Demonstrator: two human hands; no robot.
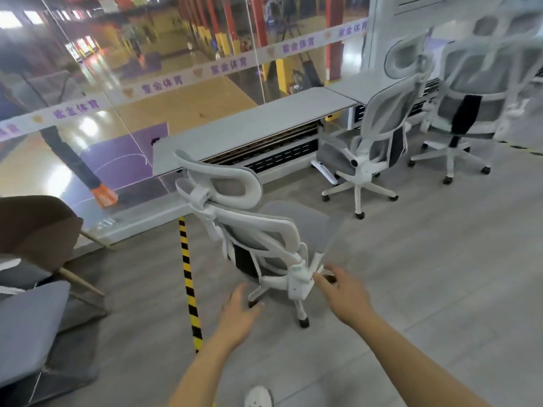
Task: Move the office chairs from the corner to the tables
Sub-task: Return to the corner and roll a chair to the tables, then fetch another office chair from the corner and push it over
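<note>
Both hands, left (238, 311) and right (342, 295), spread empty behind the office chair (258, 233).

Nearest office chair (258, 239) before long table (252, 127); second chair (373, 136) right of it, third chair (467, 113) further right; hazard tape (188, 277) left.
</note>
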